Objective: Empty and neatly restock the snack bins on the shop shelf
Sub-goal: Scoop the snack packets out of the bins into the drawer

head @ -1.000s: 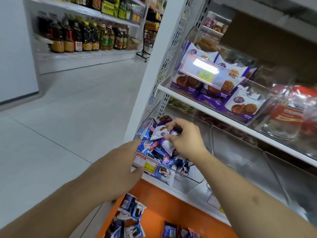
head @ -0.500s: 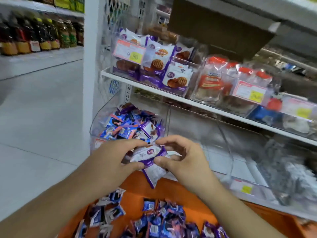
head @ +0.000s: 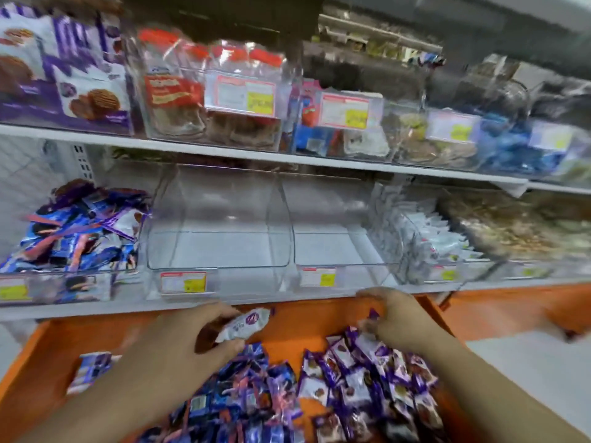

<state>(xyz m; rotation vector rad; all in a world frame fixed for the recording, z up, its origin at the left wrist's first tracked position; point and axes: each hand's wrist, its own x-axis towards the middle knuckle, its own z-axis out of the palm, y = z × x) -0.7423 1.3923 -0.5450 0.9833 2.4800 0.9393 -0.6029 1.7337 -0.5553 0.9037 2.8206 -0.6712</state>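
Observation:
My left hand (head: 188,343) grips a white and purple snack packet (head: 243,324) above the orange ledge (head: 287,318). My right hand (head: 396,318) reaches down with curled fingers onto the purple and white packets (head: 367,375) heaped on the ledge and pinches one at its top. A pile of blue packets (head: 243,391) lies to the left of that heap. On the shelf just above stand two clear bins with nothing in them, one left (head: 220,251) and one right (head: 332,247). A bin (head: 73,231) at the far left is full of blue and purple packets.
White-wrapped snacks (head: 428,241) and brown snacks (head: 518,231) fill the bins to the right. The upper shelf (head: 256,156) carries purple cookie boxes (head: 86,91), red-lidded jars (head: 204,91) and further bins with price tags. A stray packet (head: 91,369) lies on the ledge's left.
The view has swung right from the full left bin to the two bare bins. Both hands dropped from the shelf to the orange ledge; they have parted, the left keeping the white packet.

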